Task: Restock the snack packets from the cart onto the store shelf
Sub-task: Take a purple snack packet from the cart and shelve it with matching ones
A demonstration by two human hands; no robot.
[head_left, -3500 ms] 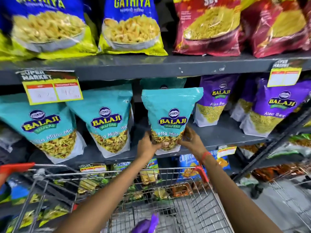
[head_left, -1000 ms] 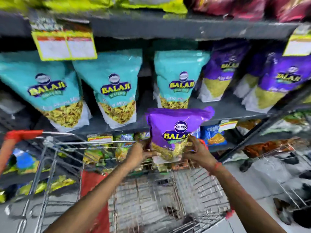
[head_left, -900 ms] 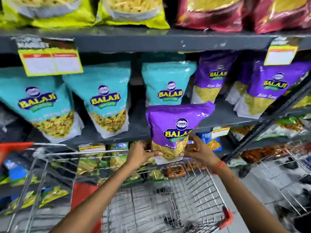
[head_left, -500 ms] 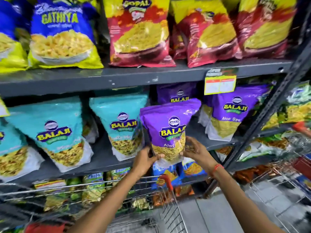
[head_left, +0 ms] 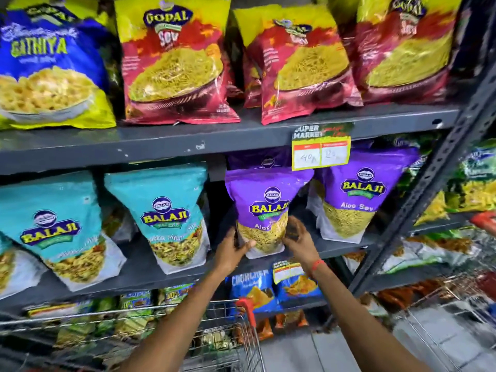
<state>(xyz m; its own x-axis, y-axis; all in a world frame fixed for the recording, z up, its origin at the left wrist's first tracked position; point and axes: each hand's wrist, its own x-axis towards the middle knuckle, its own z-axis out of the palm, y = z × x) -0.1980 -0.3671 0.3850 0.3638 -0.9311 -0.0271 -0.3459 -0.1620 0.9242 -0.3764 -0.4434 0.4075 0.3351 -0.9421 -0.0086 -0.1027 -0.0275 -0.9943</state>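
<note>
A purple Balaji Aloo Sev packet (head_left: 264, 202) stands upright on the grey middle shelf (head_left: 139, 275), between a teal Balaji packet (head_left: 166, 210) and another purple packet (head_left: 357, 194). My left hand (head_left: 232, 252) grips its lower left corner and my right hand (head_left: 298, 237) grips its lower right side. A further purple packet (head_left: 257, 159) shows behind its top. The wire cart (head_left: 228, 336) with a red handle tip is below, at bottom centre.
The upper shelf (head_left: 214, 135) holds red-yellow Gopal Sev bags (head_left: 174, 63) and a blue Gathiya bag (head_left: 51, 68). A yellow price tag (head_left: 320, 149) hangs from its edge. A dark slotted upright (head_left: 429, 189) runs diagonally on the right. Blue packets (head_left: 257, 288) fill the shelf below.
Both hands lifted the purple packet from over the cart up and onto the middle shelf, right of the teal packets. The view swung right and upward.
</note>
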